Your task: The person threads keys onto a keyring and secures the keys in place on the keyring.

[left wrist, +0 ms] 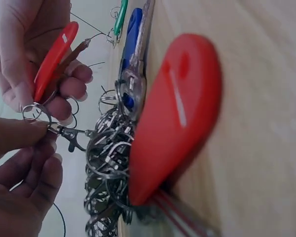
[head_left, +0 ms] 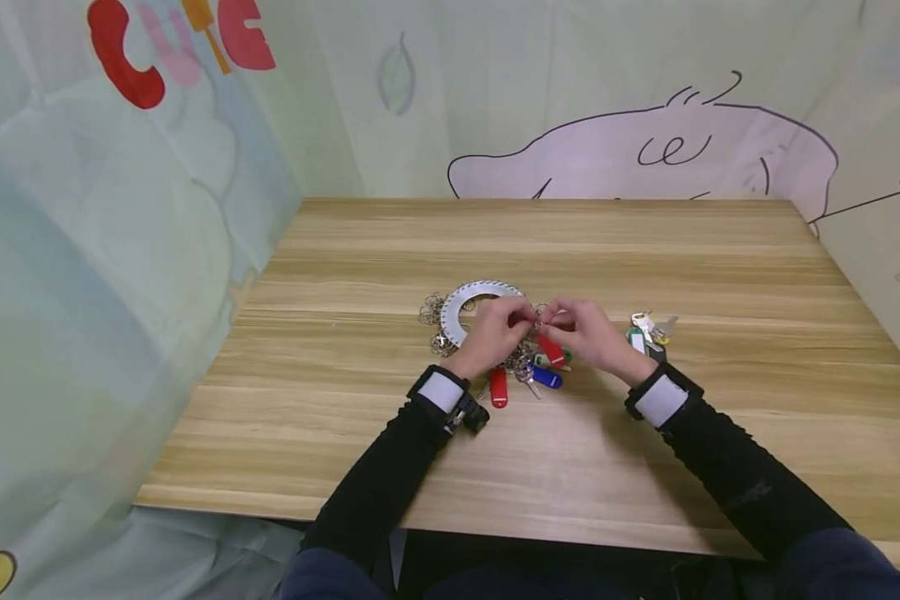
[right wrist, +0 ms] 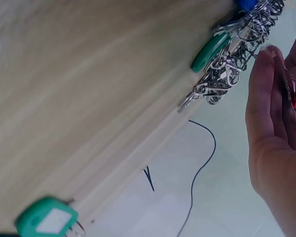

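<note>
Head view: one white notched ring plate [head_left: 452, 315], flat on the wood-grain tabletop [head_left: 330, 400], approx. centre; metal clasps [head_left: 431, 308] bunched round its rim; your L hand [head_left: 492, 331] and R hand [head_left: 587, 335] close together at its R edge, fingertips nearly meeting; one red key tag [head_left: 551, 351] hanging under your R fingers; second red tag [head_left: 498, 389] and one blue tag [head_left: 546, 377] lying at the plate's near side; one loose key pile [head_left: 648, 329], incl. a green tag w/ white label [head_left: 636, 340], beyond your R wrist, apart from the plate.

L wrist view: your L thumb and fingers pinch the end of one swivel lobster clasp [left wrist: 71, 137]; your R fingers grip the first red tag by its split ring [left wrist: 36, 112], the two meeting at the clasp end; whether ring is fully linked, can't tell.

R wrist view: your R hand curled on that tag at frame edge; another green tag [right wrist: 209, 52] among the clasps.

Status (judged): several tagged keys prob. on the plate's clasps; held set mid-attachment; R-side pile left to do; exact count n/a.
</note>
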Motion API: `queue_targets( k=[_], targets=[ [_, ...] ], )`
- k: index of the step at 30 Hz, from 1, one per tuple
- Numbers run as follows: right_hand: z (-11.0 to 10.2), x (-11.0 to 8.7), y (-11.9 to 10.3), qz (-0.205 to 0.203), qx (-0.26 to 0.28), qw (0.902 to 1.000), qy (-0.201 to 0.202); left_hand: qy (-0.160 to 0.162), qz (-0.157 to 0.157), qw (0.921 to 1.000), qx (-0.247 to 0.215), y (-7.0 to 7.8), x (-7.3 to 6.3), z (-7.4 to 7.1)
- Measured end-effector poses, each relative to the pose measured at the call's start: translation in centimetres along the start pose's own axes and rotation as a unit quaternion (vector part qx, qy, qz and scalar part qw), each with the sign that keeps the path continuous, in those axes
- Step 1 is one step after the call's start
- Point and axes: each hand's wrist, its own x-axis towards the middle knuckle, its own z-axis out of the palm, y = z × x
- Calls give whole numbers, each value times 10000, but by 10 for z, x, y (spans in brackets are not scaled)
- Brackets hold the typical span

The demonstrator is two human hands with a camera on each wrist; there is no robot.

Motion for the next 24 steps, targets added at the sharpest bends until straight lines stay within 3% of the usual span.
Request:
queue_targets(
  k=[17,24],
  targets=[
    [3,-4,-3,-535,-359,9976,237,60,-314,9995,74,6,4,0],
    [5,-3,-2,-591,-557,9942,709,47,-610,9981,-44,6,5,-2]
  ],
)
